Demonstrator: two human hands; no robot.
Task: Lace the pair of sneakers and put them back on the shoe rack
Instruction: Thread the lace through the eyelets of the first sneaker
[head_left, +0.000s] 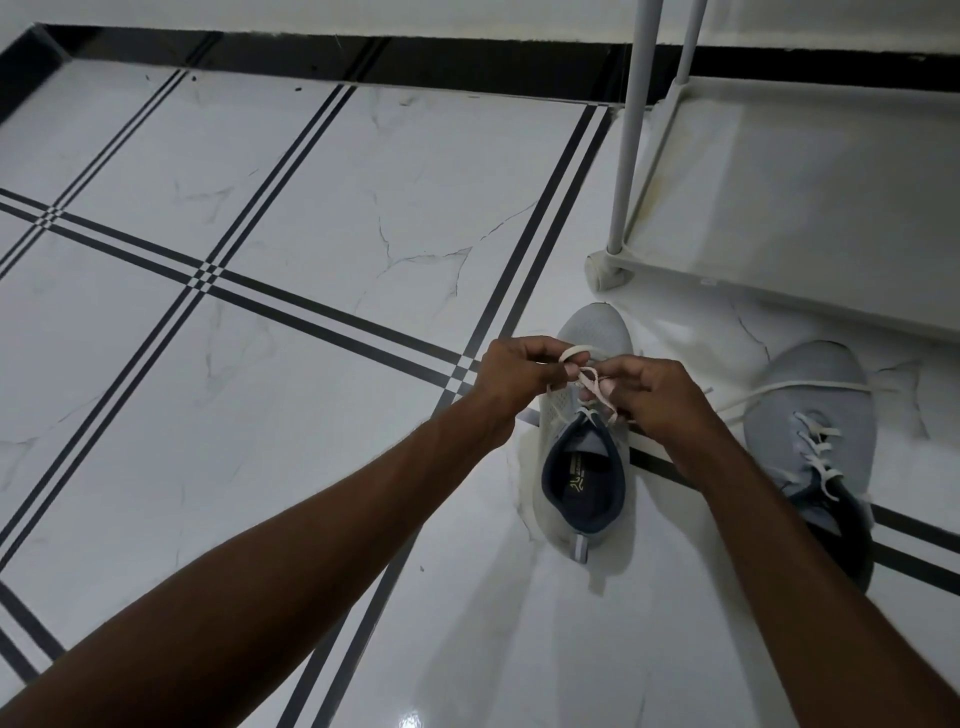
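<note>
1. You are looking down at a glossy white marble-look floor (291, 171), crossed by thin dark double stripes that meet in small checked squares.
2. A black skirting band (363, 57) runs along the foot of the pale wall at the top.
3. The white rack (810, 208) stands at upper right, its lowest shelf bare and its corner foot resting on the floor.
4. The near sneaker (582, 467) sits on the floor just below that foot, toe toward the rack, heel toward you.
5. Your left hand (514, 384) pinches a loop of its white lace (592, 382).
6. Your right hand (660, 400) is closed on the other strand of that lace, over the tongue.
7. The second sneaker (815, 441) lies to the right, partly laced, with a loose lace end trailing across its toe.
</note>
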